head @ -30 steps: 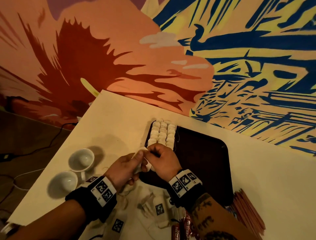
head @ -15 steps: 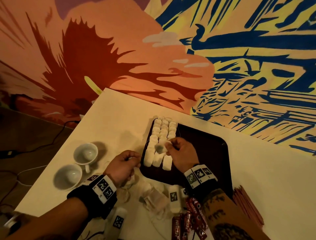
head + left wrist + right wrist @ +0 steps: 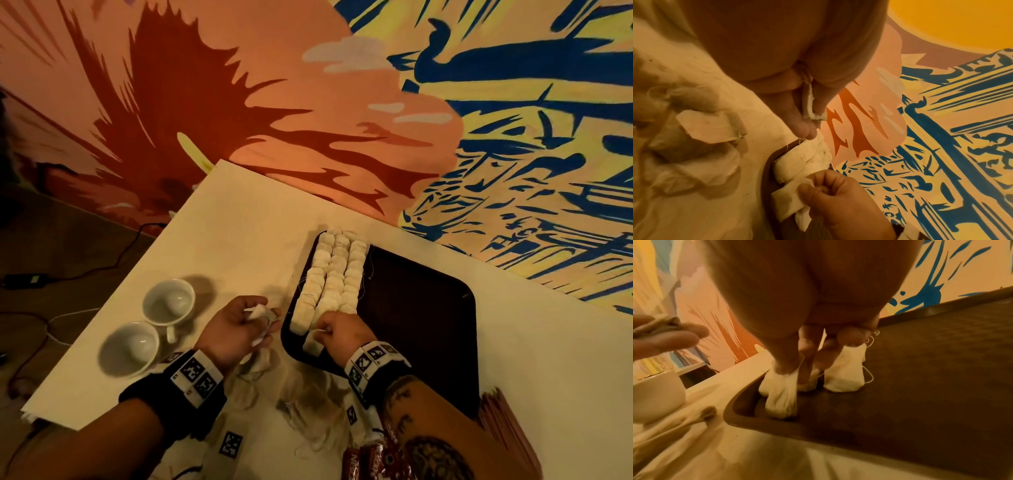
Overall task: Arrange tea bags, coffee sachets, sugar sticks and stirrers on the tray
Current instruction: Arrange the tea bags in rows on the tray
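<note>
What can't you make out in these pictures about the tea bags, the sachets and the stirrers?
- Sachets: head view, cut off by the bottom edge; print unreadable.
- Stirrers: head view, partly behind the right forearm; uncountable.
- Left hand: holds a crumpled tea bag; its tag is hidden.
- Loose tea bags: blurred, uncountable.

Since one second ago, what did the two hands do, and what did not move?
The right hand carried a tea bag from between the hands onto the tray and now holds it down at the near end of the rows. The left hand drew back and grips another tea bag. The two cups stayed put.
</note>
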Demonstrator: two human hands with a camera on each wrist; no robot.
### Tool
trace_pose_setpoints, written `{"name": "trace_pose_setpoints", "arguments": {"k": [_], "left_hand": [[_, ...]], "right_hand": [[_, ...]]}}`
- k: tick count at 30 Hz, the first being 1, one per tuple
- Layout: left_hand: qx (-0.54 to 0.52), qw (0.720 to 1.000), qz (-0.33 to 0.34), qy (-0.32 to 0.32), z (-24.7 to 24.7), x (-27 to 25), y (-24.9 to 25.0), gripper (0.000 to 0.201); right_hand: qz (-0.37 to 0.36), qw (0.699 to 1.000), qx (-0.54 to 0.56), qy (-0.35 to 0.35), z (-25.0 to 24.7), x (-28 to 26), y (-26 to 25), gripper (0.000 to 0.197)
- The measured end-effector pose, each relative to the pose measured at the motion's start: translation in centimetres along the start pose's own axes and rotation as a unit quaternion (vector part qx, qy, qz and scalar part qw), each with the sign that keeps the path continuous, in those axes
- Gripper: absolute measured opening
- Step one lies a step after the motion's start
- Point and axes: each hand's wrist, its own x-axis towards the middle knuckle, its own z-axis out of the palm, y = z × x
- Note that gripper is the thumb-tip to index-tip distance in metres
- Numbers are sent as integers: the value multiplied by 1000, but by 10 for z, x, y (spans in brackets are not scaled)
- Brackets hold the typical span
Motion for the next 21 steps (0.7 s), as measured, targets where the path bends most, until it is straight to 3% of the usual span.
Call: {"name": "trace_pose_setpoints", "arguments": {"k": [15,21], "left_hand": [[91,995,-26,18,16,22,4,7],[108,994,-26,23,22,23,5,7]], "right_hand": [[19,999,2,31,-15,29,2,17],[104,975,130,147,-25,19,24,29]]}}
